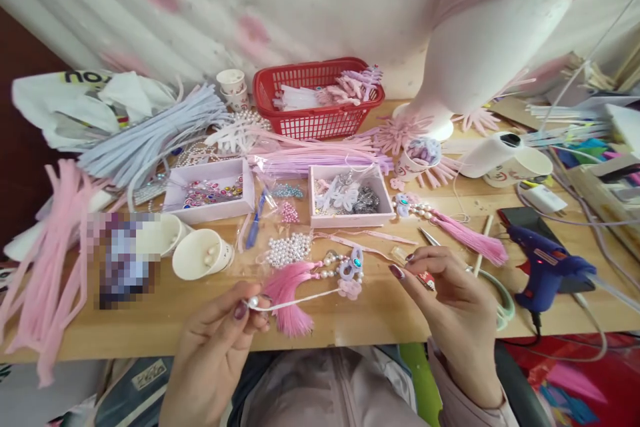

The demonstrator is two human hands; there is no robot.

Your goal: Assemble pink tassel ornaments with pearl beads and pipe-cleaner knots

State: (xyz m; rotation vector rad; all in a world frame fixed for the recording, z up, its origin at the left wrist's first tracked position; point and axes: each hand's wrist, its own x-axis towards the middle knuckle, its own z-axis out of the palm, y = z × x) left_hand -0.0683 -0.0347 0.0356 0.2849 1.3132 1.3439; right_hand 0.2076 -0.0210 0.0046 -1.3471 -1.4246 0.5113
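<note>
My left hand [220, 333] pinches a pearl [253, 302] on the cord [305, 299]; the charm [357, 263] lies on the counter [370, 320], tassel [290, 300] and flower [349, 289] seemingly joined, this pearl not yet against it. Whether my right hand [453, 300] grips that red-labelled thing [427, 279], can't tell!

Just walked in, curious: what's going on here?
The person's left hand pinches a white bead with a white cord, which runs over a pink tassel to a pink flower. The right hand is by a small red object; whether it holds that is unclear. A second pink tassel lies beyond, a blue glue gun to the right.
</note>
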